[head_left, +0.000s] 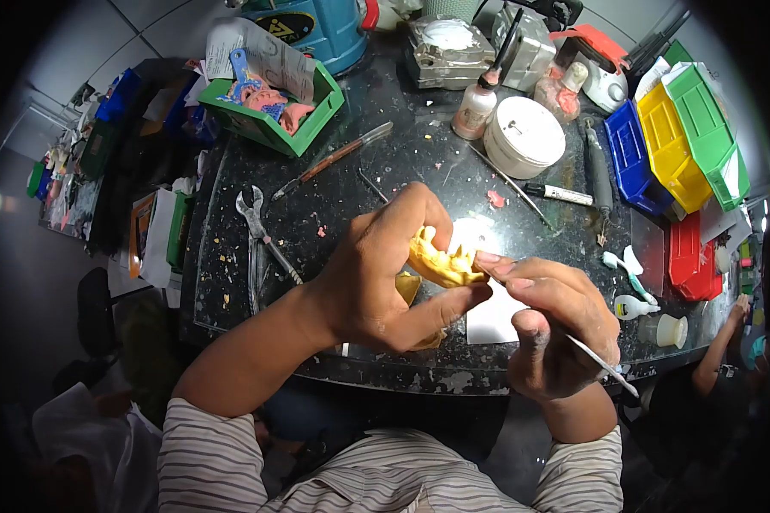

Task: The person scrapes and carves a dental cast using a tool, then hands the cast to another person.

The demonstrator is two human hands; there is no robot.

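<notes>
A: Where's the yellow tooth model [447,267]?
B: Up in the left hand [368,282]. That grip is clamped on it, thumb along the near side, a finger curled at the far end.
A: And the right hand [583,312]?
B: Its grip is pinched on a thin tool [603,365], which pokes out past the palm, down to the right.
A: Which way is the model from the right grip?
B: Just off the fingertips, to the left. Its long side slants: left end farther out, right end nearer the body, by those fingertips. I can't tell if the tool's tip touches it.
A: What's under them?
B: White paper [492,323] on the dark surface [428,162].
A: Any cups or boxes?
B: A small cream cup [672,331] at the right; I can't see inside. Past it, a red bin [693,261].
A: Farther out?
B: A round white tub [526,141] beside a bottle [474,115]. Then, off to the left, a green box [321,124] with pink pieces [295,117], a blue thing with a handle [241,68] and a printed sheet [291,68]. A big blue can [321,38] stands just past it
</notes>
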